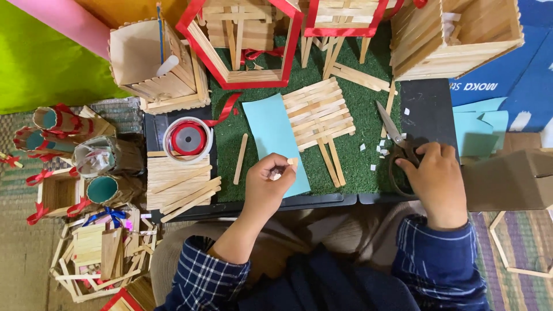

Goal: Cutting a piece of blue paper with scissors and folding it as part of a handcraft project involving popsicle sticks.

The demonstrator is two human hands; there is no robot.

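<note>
Wooden stick piece (288, 165) pinched tight in the left hand (266, 187), fingers closed on it, right over the light blue paper strip (275, 140) on the green turf mat (357, 124); the right hand (436, 179) grips the scissors (397, 141) at the handles, blades pointing up-left; a slatted stick panel (318, 115) lies just beside the paper; a red tape roll (188, 139) sits to the left.

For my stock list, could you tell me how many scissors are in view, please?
1: the scissors lie on the green mat's right edge, handles under the right hand. Others may be hidden.
</note>
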